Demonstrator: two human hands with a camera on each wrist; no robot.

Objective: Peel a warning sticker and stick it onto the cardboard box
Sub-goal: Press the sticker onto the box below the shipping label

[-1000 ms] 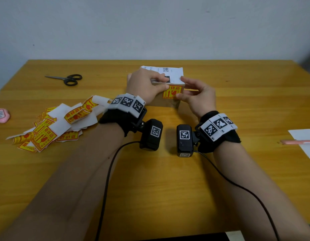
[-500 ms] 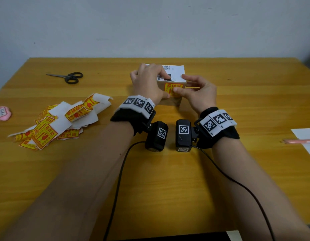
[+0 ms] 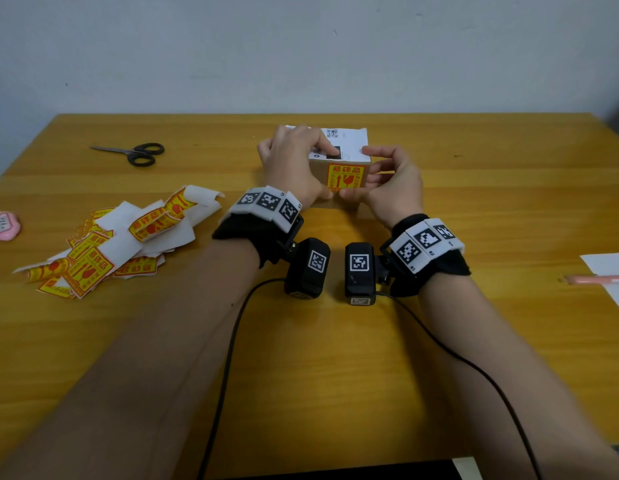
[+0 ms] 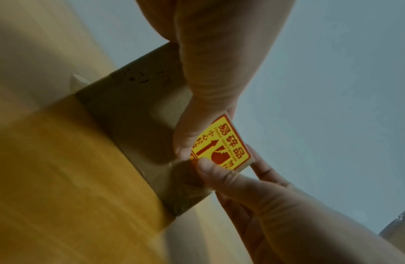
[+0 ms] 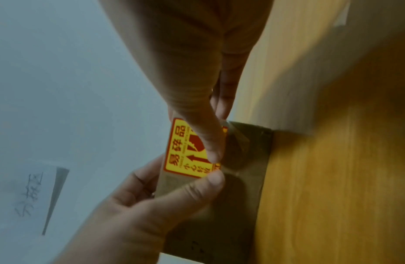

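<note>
The cardboard box (image 3: pixel 339 199) is being gripped on the table (image 3: pixel 301 358) from both sides. Its top is being clasped by the left hand (image 3: pixel 294 168), fingers curled over the white label (image 3: pixel 349 142). The warning sticker (image 3: pixel 345 177) is lying on the box's near face, betw. the hands. Its lower edge is being pressed by both thumbs, w/ the right hand (image 3: pixel 394 183) wrapped round the box's right end. Box far side and sticker's lower corners are being hidden by the hands; small print is illegible. Spare stickers (image 3: pixel 103 244) and scissors (image 3: pixel 135 154) are lying left of the box.
</note>
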